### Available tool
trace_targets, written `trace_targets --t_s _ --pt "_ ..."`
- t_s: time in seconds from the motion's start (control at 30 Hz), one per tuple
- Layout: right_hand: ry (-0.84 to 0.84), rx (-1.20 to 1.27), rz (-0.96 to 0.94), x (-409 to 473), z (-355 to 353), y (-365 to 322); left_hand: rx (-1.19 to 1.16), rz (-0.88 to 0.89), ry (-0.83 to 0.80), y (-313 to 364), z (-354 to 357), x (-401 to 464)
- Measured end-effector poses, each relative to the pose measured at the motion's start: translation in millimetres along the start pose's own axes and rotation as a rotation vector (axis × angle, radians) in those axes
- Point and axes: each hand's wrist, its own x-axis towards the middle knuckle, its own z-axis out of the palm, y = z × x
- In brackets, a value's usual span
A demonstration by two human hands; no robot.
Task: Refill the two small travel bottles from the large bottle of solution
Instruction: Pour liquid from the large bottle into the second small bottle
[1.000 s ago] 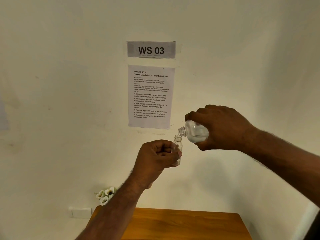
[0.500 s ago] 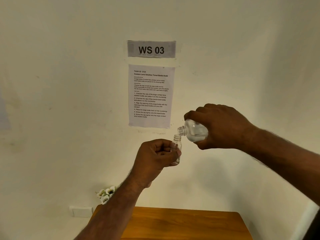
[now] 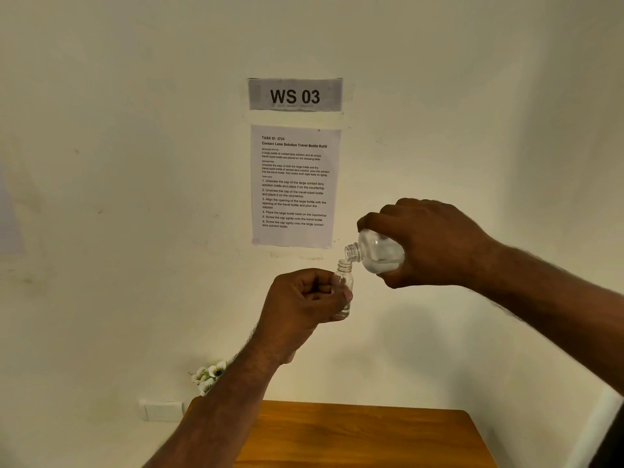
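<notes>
the left hand (image 3: 304, 298) is curled round a small travel bottle (image 3: 344, 288), holding it upright in the air above the far edge of the wooden tabletop (image 3: 364, 434); its neck is uncapped, and a little clear liquid shows at its base; the right hand (image 3: 429, 244) grips the large bottle (image 3: 378, 253) from above, fingers wrapped over its body, tipping it down to the left; the large bottle's open mouth sits just above and beside the small bottle's mouth; clear solution pools in its lower side; behind on the wall hang a "ws 03" sign (image 3: 295, 95) and an instruction sheet (image 3: 294, 185); white flowers (image 3: 209, 374) show near the tabletop's far left corner
</notes>
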Motion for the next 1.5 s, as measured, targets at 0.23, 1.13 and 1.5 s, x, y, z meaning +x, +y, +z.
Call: trace_targets --t_s 0.23,1.13,1.5 --pt "-0.001 -0.007 -0.012 -1 -2 -1 0.003 0.006 -0.007 1 0 -2" --pt "-0.021 -0.012 -0.01 -3 -11 -1 -0.045 0.0 -0.027 9 1 -6" --pt "-0.02 -0.021 -0.015 -4 -15 -3 -0.047 -0.004 -0.017 9 1 -9"
